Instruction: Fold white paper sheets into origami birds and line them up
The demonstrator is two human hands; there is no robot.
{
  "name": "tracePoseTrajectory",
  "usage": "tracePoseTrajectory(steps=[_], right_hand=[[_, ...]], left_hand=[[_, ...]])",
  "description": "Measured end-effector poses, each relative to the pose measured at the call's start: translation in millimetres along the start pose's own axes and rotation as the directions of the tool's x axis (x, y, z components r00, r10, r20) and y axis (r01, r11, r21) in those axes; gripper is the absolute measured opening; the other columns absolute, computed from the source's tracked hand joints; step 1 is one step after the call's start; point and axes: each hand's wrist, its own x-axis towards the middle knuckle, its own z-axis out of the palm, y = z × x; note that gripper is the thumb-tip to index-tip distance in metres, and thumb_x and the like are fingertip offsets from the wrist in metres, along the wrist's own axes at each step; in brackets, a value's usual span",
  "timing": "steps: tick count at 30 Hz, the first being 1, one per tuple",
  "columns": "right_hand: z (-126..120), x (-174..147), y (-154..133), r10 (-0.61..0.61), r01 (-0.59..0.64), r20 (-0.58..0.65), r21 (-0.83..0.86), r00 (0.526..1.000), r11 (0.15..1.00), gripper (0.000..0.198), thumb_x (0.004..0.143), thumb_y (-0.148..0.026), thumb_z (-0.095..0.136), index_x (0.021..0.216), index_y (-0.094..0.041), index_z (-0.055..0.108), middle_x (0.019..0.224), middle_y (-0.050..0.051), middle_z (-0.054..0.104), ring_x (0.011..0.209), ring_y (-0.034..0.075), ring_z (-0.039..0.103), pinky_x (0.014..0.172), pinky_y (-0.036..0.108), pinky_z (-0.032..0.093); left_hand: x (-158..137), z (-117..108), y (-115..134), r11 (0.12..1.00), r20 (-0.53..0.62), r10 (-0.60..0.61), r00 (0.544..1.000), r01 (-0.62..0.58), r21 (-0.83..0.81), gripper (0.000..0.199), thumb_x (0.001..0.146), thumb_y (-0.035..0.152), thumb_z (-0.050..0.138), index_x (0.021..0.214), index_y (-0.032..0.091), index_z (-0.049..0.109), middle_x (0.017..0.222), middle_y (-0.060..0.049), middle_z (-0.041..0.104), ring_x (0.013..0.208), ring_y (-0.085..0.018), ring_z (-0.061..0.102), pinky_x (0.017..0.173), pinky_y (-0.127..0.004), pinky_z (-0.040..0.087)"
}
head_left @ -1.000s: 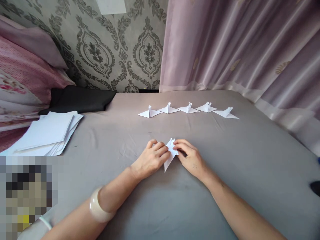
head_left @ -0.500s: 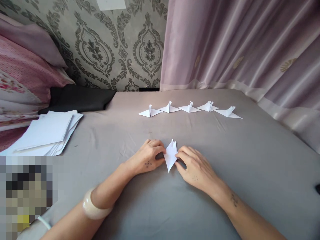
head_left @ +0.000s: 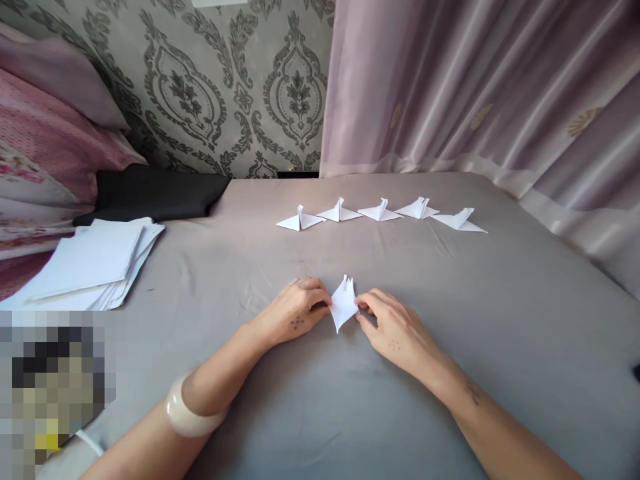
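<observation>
A small white origami crane (head_left: 344, 305) is held between my two hands, over the middle of the grey cloth. My left hand (head_left: 301, 305) pinches its left corner between thumb and fingers. On the opposite side, the fingertips of my right hand (head_left: 389, 320) grip the right corner. Two narrow folded points stick up at the crane's far end, and a single point faces me. Beyond my hands, several finished-looking white paper cranes (head_left: 381, 211) stand side by side in a row with their wings spread.
A stack of white paper (head_left: 95, 253) lies at the left, in front of a folded black cloth (head_left: 155, 192). Purple curtains (head_left: 425, 87) hang along the right and back edge of the grey-covered surface (head_left: 225, 247). A pixelated patch hides the lower left.
The crane's side corners are drawn farther apart, so it looks wider and shorter. My right hand has shifted slightly right. The view has tilted down a little.
</observation>
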Motion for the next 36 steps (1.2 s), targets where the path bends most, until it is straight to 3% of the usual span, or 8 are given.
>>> tracePoseTrajectory(steps=[3,6,9,13,22,30,36], right_hand=[[0,-1,-3,-0.001,0.001,-0.007,0.008,1.000,1.000,0.018,0.085,-0.018,0.058,0.101,-0.024,0.057,0.095,0.000,0.064,0.088,0.017,0.060,0.069,0.028,0.043],[4,-3,-5,-0.032,0.032,-0.014,-0.035,0.999,0.999,0.010,0.088,-0.021,0.056,0.096,-0.024,0.060,0.094,0.001,0.063,0.085,0.017,0.059,0.070,0.029,0.043],[7,-4,-5,-0.042,0.040,-0.029,-0.068,0.999,0.997,0.011,0.091,-0.021,0.052,0.093,-0.023,0.063,0.093,0.002,0.062,0.084,0.017,0.059,0.072,0.030,0.043],[7,-5,-5,-0.035,0.033,-0.029,-0.079,0.999,0.996,0.013,0.092,-0.022,0.051,0.092,-0.023,0.064,0.092,0.002,0.062,0.084,0.017,0.059,0.071,0.030,0.043],[6,-5,-7,-0.011,0.009,-0.032,-0.074,0.999,0.997,0.016,0.093,-0.025,0.051,0.091,-0.024,0.067,0.087,0.002,0.061,0.080,0.016,0.059,0.067,0.029,0.042],[-2,1,-10,0.128,-0.130,0.045,0.042,0.991,0.991,0.031,0.095,-0.029,0.044,0.071,-0.022,0.063,0.077,-0.001,0.057,0.065,0.012,0.055,0.058,0.025,0.037],[-1,7,-2,0.142,-0.144,0.024,0.153,0.990,0.978,0.032,0.090,-0.030,0.046,0.062,-0.021,0.057,0.068,-0.002,0.054,0.057,0.010,0.049,0.054,0.024,0.034]], left_hand=[[0,0,1,1.000,-0.003,0.004,1.000,-0.004,-0.007,0.014,0.090,0.020,0.055,0.090,0.018,0.068,0.093,-0.007,0.065,0.086,-0.019,0.061,0.079,-0.032,0.047],[0,2,0,1.000,-0.007,-0.005,1.000,0.005,-0.026,0.013,0.089,0.020,0.055,0.089,0.018,0.068,0.093,-0.007,0.065,0.086,-0.019,0.060,0.079,-0.032,0.048],[0,1,-2,0.992,0.012,-0.069,0.998,0.070,-0.100,0.007,0.084,0.019,0.061,0.090,0.019,0.065,0.091,-0.005,0.064,0.081,-0.017,0.059,0.074,-0.029,0.048],[0,-1,-2,0.975,0.026,-0.139,0.990,0.141,-0.169,0.020,0.078,0.020,0.068,0.096,0.020,0.060,0.091,-0.003,0.061,0.081,-0.016,0.058,0.071,-0.027,0.048],[1,-1,1,0.988,0.033,-0.102,0.994,0.105,-0.112,0.010,0.087,0.023,0.060,0.091,0.018,0.066,0.089,-0.005,0.063,0.078,-0.016,0.059,0.072,-0.027,0.048],[5,-3,3,0.981,0.042,-0.153,0.987,0.157,-0.110,0.019,0.093,0.025,0.051,0.086,0.019,0.068,0.087,-0.004,0.064,0.079,-0.016,0.060,0.067,-0.025,0.045],[8,-1,6,0.973,0.036,-0.212,0.977,0.215,-0.086,0.020,0.092,0.025,0.051,0.081,0.018,0.066,0.081,-0.003,0.061,0.071,-0.014,0.057,0.062,-0.024,0.043]])
